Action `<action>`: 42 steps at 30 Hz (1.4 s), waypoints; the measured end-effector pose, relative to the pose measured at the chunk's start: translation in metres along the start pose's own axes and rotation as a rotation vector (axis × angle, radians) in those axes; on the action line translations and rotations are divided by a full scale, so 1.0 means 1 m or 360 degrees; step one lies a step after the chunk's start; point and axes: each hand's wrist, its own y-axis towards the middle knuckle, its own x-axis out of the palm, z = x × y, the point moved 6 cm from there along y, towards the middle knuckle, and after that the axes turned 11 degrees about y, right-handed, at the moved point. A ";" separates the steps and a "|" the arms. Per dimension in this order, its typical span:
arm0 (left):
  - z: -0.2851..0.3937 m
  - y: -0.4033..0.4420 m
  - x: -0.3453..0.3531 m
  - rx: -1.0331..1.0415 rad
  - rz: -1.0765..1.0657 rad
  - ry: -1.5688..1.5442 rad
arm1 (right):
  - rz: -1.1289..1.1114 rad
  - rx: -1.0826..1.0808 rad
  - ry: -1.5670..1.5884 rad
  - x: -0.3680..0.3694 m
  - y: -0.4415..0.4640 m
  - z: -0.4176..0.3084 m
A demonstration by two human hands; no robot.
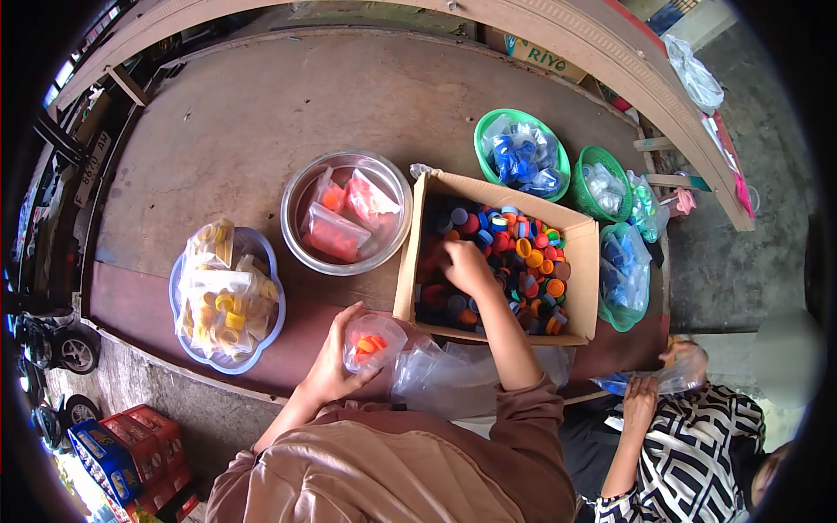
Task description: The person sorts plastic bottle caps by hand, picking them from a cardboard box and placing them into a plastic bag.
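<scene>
In the head view my left hand [336, 356] is wrapped round a clear plastic bag [373, 342] with red and orange caps inside, in front of the metal bowl [297, 241]. My right hand [465, 264] reaches into a cardboard box [586, 283] of mixed coloured bottle caps [525, 248]. Its fingers touch the caps at the left part of the box; whether they pinch one is hidden. The metal bowl holds bags of red caps [336, 232]. At the left, a pale blue basin [277, 314] bears bags of yellow caps [228, 315].
Green baskets [566, 166] with bagged blue and clear items stand right of the box. Empty plastic bags [453, 375] lie at the front edge. At the lower right, a co-worker's hands [643, 397] hold a bag. A wooden rail [558, 35] crosses the far side.
</scene>
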 end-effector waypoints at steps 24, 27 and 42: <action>0.003 0.001 -0.004 0.0033 0.0031 -0.0042 | -0.0207 -0.0420 -0.0629 0.037 0.005 -0.012; 0.003 0.002 -0.002 0.0040 0.0005 -0.0009 | -0.0240 -0.0460 -0.0799 0.049 0.004 -0.006; 0.001 -0.008 -0.007 0.0008 0.0072 -0.0070 | 0.0588 -0.0103 0.0420 -0.053 -0.021 -0.058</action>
